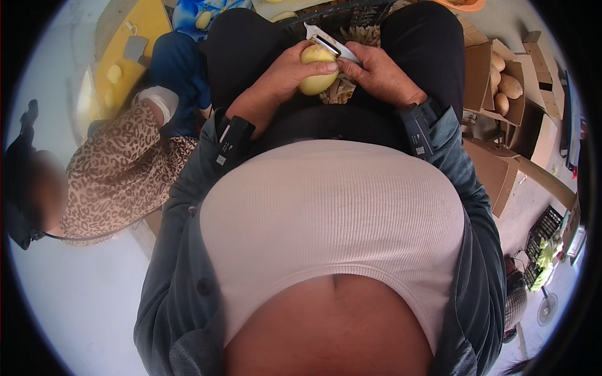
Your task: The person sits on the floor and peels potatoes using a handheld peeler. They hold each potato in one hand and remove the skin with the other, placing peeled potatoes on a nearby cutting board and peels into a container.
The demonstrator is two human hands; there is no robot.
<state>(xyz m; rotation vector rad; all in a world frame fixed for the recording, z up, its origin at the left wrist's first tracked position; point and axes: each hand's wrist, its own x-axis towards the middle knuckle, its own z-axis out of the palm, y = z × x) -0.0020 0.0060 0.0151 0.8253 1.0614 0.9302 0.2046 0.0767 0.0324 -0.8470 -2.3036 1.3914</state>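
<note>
My left hand (291,70) grips a peeled yellow potato (316,84), its thumb pressed across the front. A white Y-shaped vegetable peeler (348,50) is in my right hand (376,73), and its metal blade lies against or just over the top of the potato. My right thumb rests close to the potato's side. Below both hands, between my knees, a heap of potato peelings (338,89) shows, partly hidden by the hands. More peelings lie in a black plastic crate (331,18) beyond the peeler.
At right, a cardboard box (510,105) holds several unpeeled potatoes (510,86). A person in a leopard-print top (122,164) sits close on my left, by a yellow board (134,77) with a cleaver (135,48). A blue-and-white bag (188,14) lies ahead, and an orange basin rim (470,5) shows ahead right.
</note>
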